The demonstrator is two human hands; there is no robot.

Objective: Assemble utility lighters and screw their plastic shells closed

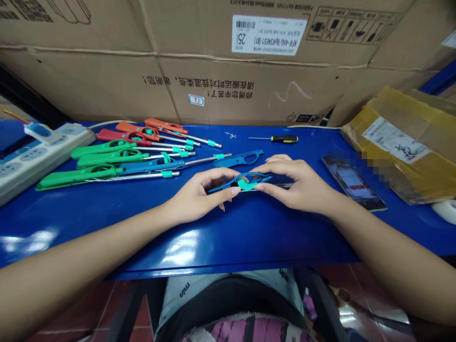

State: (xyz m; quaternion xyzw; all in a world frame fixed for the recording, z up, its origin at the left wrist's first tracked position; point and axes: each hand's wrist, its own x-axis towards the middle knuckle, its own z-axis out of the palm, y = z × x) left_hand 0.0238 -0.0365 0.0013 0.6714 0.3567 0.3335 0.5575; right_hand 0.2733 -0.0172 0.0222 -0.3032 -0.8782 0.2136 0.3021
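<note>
My left hand (192, 197) and my right hand (306, 187) meet above the blue table (231, 237). Between them they grip a blue long-nosed lighter (228, 184), held roughly level. A piece of green tape (248, 184) crosses its middle, with both thumbs close to it. Some of the lighter is hidden by my fingers. Just behind my hands lies a blue lighter shell piece (237, 160). To the left are several long lighters with metal stems and green tape: green (80, 178), blue (153, 165), red (123, 137) and orange (166, 125).
A white power strip (42, 154) with a plug sits at the left. At the back lies a black and yellow screwdriver (283, 138). A phone (352, 183) and a taped box (406, 142) are on the right. Large cardboard (213, 71) walls the back.
</note>
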